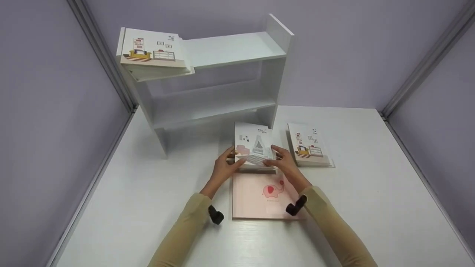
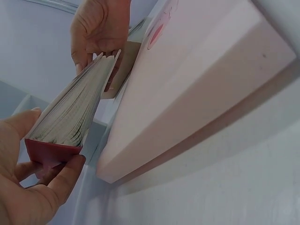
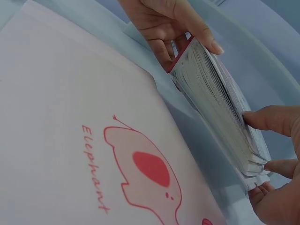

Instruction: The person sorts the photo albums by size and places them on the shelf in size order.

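Observation:
Between my two hands is a small thick photo album [image 1: 256, 139] with a white cover showing a pink armchair and a grey tower drawing. My left hand [image 1: 222, 168] grips its red spine, thumb on the cover and fingers beneath, as the left wrist view shows. At the opposite edge, my right hand [image 1: 285, 163] pinches the album, thumb on top and fingers at the side and below. The page edges [image 3: 215, 108] face me in the right wrist view. Nearer me lies a larger pink album [image 1: 252, 207] with a red elephant and the word Elephant on its cover.
Right of my hands lies another white album [image 1: 310, 144] with a room drawing. A white shelf unit [image 1: 230, 48] stands behind, and a stack of similar albums [image 1: 154, 46] occupies the left of its top board. Grey-purple panels [image 1: 334, 55] enclose the white table [image 1: 378, 207].

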Demonstrator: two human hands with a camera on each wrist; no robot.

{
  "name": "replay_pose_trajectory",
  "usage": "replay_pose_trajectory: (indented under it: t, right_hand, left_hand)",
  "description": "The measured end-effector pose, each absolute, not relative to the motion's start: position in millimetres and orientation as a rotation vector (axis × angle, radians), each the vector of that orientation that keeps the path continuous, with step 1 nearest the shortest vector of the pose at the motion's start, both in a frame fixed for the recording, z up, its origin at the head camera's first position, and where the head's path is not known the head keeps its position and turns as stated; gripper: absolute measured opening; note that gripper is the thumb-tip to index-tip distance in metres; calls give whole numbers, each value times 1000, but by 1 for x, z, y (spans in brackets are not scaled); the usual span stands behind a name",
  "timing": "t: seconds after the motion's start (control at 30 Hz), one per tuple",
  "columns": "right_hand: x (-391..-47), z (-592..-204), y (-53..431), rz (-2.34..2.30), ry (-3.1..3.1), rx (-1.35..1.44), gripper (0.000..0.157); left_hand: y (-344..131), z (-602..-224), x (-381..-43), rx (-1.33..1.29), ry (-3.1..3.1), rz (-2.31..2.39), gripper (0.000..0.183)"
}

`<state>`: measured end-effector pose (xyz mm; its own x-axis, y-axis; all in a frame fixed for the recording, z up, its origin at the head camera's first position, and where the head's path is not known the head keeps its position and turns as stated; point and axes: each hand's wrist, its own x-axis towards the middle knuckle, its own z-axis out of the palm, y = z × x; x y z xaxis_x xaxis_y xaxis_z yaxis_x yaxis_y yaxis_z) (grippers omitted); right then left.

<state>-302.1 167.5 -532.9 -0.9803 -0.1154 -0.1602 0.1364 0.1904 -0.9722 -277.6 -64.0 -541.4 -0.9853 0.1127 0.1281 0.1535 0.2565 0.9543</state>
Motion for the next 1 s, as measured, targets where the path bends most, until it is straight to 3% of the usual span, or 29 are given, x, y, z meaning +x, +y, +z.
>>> replay_pose_trajectory:
  t: [0.67, 1.0]
  right_hand:
    - [-299, -522, 172, -1900, 2299, -103, 78]
    - [-299, -520, 171, -1913, 2324, -118, 77]
  left_hand:
    - [-65, -534, -275, -264, -2420, -1985, 75]
    - [-65, -499, -254, -306, -2399, -2014, 69]
